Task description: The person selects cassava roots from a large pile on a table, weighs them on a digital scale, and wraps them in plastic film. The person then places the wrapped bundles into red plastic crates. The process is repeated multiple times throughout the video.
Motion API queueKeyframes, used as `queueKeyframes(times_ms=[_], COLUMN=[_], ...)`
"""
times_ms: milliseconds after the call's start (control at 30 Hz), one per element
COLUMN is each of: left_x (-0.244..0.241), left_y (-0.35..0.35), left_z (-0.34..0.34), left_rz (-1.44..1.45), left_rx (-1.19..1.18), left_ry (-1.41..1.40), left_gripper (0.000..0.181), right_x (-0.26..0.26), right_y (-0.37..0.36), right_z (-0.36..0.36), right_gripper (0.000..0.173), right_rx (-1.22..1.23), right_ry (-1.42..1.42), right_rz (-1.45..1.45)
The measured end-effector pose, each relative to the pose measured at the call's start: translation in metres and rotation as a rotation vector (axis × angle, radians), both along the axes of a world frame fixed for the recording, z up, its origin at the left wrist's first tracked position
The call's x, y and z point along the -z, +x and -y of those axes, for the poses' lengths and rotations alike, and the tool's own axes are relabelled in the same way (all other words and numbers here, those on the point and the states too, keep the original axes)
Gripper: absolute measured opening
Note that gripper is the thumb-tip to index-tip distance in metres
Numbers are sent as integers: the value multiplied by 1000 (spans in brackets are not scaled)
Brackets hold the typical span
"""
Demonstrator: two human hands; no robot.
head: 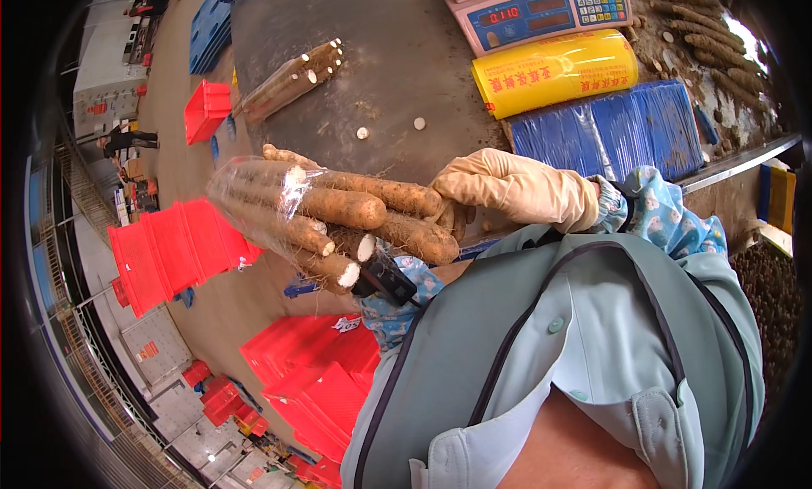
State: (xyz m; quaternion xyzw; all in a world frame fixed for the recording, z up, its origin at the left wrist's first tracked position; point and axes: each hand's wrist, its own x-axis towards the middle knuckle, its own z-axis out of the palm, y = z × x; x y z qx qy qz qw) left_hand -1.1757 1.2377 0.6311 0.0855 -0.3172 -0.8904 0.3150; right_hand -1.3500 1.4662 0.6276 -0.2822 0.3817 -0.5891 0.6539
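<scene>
A bundle of long brown yam roots (342,206) is held up in front of my chest, over the table's near edge. Clear plastic film (254,191) wraps its left part; several white cut ends face my body. My left forearm (396,286), in a patterned blue sleeve with a black device at the wrist, reaches under the bundle, which hides the left hand. In a cream glove, my right hand (507,187) has its fingers curled against the roots' right ends. On the dark table (387,51) lies a second film-wrapped yam bundle (285,83).
Beyond my right hand are a film-covered blue block (602,130), a yellow roll of cling film (555,73) and a digital scale (542,19). Loose yams (717,38) lie at far right. Red crates (177,251) stand left, with more crates (317,368) nearer. A person (127,140) stands far off.
</scene>
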Motion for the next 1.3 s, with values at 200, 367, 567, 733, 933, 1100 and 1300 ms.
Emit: queueKeyframes(times_ms=[200, 367, 567, 733, 933, 1100, 1300], left_x=[-23, -29, -64, -66, -76, -63, 36], left_y=[-4, -27, -27, -37, -34, -46, -12], left_z=[20, 45, 52, 57, 56, 71, 11], left_rz=[181, 399, 702, 831, 963, 977, 234], left_rx=[356, 685, 900, 997, 1014, 1021, -425], left_ry=[-28, -56, -105, -120, -130, -135, -61], left_gripper=[44, 47, 49, 52, 55, 62, 90], right_x=[0, -10, 16, 2, 1, 12, -6], right_y=[-3, -3, 8, 0, -7, -6, 5], right_z=[-1, 5, 4, -8, -7, -7, 7], right_gripper=[48, 51, 48, 45, 46, 54, 54], right_rx=[10, 108, 340, 223, 171, 331, 292], right_ry=[-30, 169, -170, 86, 177, 76, 126], right_rz=[37, -339, -577, -248, -101, -162, -173])
